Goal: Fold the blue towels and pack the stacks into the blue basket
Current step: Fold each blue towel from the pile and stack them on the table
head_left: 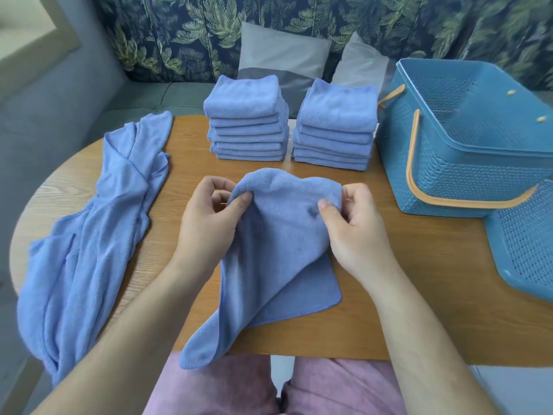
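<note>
Both hands — left hand, right hand — pinching towel (top edge), above table

A wooden table in a cushioned seating corner

A rounded wooden table with a pale grain stands before a grey-green upholstered bench. The backrest behind is covered in dark fabric printed with green palm leaves, and two grey pillows lean against it. At upper left, a pale framed panel catches soft daylight.
</note>
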Motion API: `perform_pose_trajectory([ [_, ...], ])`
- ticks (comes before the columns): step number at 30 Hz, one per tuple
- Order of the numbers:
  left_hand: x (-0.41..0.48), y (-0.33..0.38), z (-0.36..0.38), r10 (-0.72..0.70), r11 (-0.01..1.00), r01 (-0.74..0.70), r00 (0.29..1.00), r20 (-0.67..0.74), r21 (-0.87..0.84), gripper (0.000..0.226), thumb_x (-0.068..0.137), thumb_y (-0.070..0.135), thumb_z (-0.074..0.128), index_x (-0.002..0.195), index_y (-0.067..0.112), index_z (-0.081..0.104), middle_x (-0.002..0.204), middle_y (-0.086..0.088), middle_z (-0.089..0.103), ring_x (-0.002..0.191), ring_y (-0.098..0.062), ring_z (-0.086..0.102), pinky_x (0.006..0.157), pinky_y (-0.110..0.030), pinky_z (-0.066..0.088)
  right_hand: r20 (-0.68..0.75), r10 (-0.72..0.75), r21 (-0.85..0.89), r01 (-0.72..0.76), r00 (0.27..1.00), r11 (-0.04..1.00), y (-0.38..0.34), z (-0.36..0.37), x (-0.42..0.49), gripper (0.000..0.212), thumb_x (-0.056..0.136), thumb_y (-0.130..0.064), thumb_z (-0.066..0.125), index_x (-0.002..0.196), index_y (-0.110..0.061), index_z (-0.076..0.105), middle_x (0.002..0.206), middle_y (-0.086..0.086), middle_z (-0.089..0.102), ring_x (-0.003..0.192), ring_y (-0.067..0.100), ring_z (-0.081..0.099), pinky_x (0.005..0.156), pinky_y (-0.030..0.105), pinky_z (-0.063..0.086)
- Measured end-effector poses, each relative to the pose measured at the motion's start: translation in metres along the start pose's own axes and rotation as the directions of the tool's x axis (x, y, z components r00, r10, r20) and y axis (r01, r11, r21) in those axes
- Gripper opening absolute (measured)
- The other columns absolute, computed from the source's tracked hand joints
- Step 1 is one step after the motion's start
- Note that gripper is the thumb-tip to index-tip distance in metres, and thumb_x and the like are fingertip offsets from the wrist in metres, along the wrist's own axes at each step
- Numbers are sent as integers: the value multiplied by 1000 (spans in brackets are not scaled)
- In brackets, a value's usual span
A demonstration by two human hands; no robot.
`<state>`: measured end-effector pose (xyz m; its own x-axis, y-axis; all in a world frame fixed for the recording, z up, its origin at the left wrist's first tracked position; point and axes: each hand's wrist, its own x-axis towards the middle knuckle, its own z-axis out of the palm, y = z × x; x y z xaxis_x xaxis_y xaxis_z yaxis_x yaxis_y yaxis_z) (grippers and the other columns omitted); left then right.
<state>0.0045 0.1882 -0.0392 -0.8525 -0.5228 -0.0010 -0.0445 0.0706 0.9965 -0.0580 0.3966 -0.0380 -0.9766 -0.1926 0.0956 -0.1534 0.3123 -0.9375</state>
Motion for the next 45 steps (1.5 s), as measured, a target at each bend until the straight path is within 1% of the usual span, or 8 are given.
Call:
perform_pose_trajectory([
  [8,-13,-24,-3,-336,922,333,942,21,-198,12,91,26,72,89,14,68,82,-9,64,72,-19,55,65,-30,44,410,376,474,-546,831,691,15,15,-21,29,106,-17,45,103,-6,71,108,11,76,76,23,72,59,28,45],
  [16,-26,-32,9,-398,895,431,887,235,-112,24,88,33,75,101,13,76,98,-11,76,85,-21,67,79,-37,51,306,325,187,-391,895,901,13,45,-28,16,94,-10,60,91,-17,74,68,-14,67,57,-1,55,56,11,43],
  [20,-25,-25,7,-316,933,350,908,274,-83,25,90,35,72,102,14,76,100,-15,76,86,-21,67,77,-35,51,307,250,106,-294,918,950,5,46,-26,14,94,-21,63,101,-17,74,96,6,76,95,22,70,84,40,56],
  [23,-25,-20,5,-290,943,327,900,326,-63,29,89,36,71,100,10,74,97,-21,72,84,-23,62,76,-37,46,297,206,81,-240,933,968,6,44,-24,13,93,-19,63,98,-21,75,96,-1,76,95,13,70,84,29,54],
  [28,-27,-16,9,-230,967,251,936,268,-45,15,95,22,66,83,13,68,69,2,63,57,-8,51,51,-16,39,226,172,57,-189,959,980,8,40,-24,12,89,-11,65,91,-20,73,87,-6,75,81,4,68,70,16,50],
  [35,-26,-9,11,-186,982,189,975,118,-10,25,97,26,62,95,2,67,81,-7,65,76,-19,56,73,-37,44,213,181,112,-208,960,972,8,34,-22,15,95,-23,52,99,-28,65,91,-18,72,90,-4,64,75,11,47],
  [40,-19,-10,0,-176,984,176,984,37,1,29,89,34,59,87,6,66,74,-6,56,69,-19,47,62,-33,37,169,289,259,-325,942,909,9,27,-18,29,90,-34,44,99,-16,64,95,-4,70,96,9,63,96,36,49],
  [45,-14,-15,-5,-206,975,206,978,3,-83,17,89,32,61,84,17,67,73,-5,60,67,-18,49,58,-31,37,190,220,262,-265,957,928,8,24,-19,14,82,-29,55,85,-16,52,74,-8,51,68,6,45,67,25,40],
])
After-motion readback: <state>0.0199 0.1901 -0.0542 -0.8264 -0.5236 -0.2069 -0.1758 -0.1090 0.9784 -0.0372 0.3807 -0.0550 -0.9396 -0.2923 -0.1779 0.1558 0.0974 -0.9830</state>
